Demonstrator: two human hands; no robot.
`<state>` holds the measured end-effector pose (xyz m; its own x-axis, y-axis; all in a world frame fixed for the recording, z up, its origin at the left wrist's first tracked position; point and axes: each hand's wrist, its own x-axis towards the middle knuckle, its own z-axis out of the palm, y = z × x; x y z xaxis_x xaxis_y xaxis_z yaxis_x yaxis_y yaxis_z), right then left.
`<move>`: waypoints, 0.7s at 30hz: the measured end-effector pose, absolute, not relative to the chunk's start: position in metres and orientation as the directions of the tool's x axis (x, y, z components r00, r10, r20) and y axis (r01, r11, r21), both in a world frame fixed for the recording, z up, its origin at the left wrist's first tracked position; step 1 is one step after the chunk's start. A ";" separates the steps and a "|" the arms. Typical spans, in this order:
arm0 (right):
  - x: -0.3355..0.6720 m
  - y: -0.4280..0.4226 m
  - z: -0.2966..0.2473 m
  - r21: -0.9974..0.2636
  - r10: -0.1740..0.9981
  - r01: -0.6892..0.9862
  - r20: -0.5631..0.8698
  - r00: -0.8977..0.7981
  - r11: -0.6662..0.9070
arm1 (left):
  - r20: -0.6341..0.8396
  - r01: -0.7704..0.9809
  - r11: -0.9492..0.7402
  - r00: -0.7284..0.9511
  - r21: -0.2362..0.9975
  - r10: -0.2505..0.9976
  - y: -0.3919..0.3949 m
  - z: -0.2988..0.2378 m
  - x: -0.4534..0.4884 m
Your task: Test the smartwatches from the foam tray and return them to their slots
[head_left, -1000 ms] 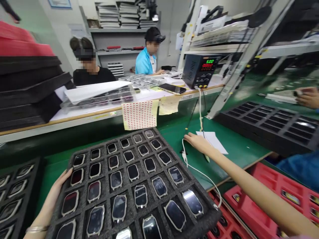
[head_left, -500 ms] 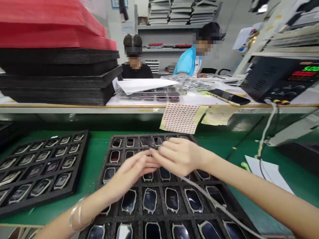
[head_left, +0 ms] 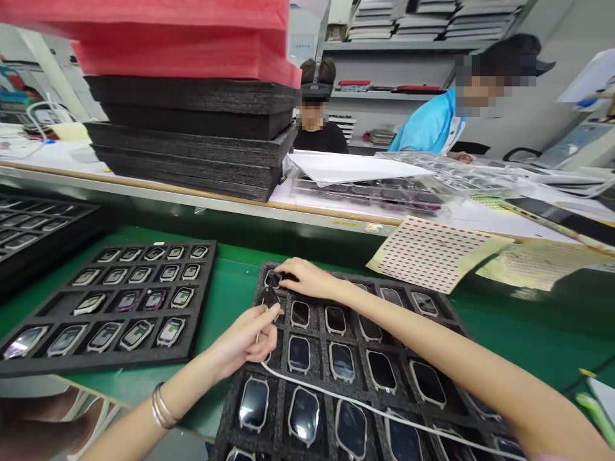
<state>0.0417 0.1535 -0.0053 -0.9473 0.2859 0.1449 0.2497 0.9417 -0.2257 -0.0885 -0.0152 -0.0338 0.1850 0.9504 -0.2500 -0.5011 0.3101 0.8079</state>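
My left hand [head_left: 262,333] is closed around the end of a white cable [head_left: 346,400], and a small black piece [head_left: 270,297] sticks up past its fingertips. The cable trails from it to the lower right across a black foam tray [head_left: 314,378] of smartwatch cases with dark screens. At the tray's far left corner, my right hand [head_left: 307,279] has its fingers pinched on a smartwatch [head_left: 273,279], partly hidden by them. Just nearer than this watch is the black piece; whether they touch, I cannot tell.
A second foam tray [head_left: 195,307] of watches lies to the left, and a darker tray [head_left: 57,243] beyond it. On the raised shelf stand stacked black foam trays [head_left: 192,144] under red ones [head_left: 192,57]. A dotted sticker sheet [head_left: 432,256] hangs off its edge. Two people sit behind.
The view has swung left. My hands, close together over the tray's far middle before, are now at its far left corner. The right hand has parted from the left and reached a corner watch.
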 end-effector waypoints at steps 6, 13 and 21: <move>0.006 0.157 -0.010 -0.110 0.321 0.317 0.024 -0.947 0.942 | -0.128 -0.271 0.158 0.124 0.950 0.984 -0.019 -0.034 -0.089; 0.006 0.176 -0.015 -0.178 0.393 0.370 0.120 -0.911 0.912 | -0.105 -0.341 0.142 0.124 0.929 0.987 -0.007 -0.028 -0.083; 0.087 0.118 0.021 -0.611 0.309 0.132 0.193 -0.931 0.780 | -0.136 -0.492 0.209 0.181 0.845 0.974 -0.021 -0.049 -0.075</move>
<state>0.0867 0.1181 0.0213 -0.9312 0.3090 0.1935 0.1319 0.7803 -0.6113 -0.0751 -0.0213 -0.0491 0.1806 0.9741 -0.1363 -0.4923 0.2095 0.8448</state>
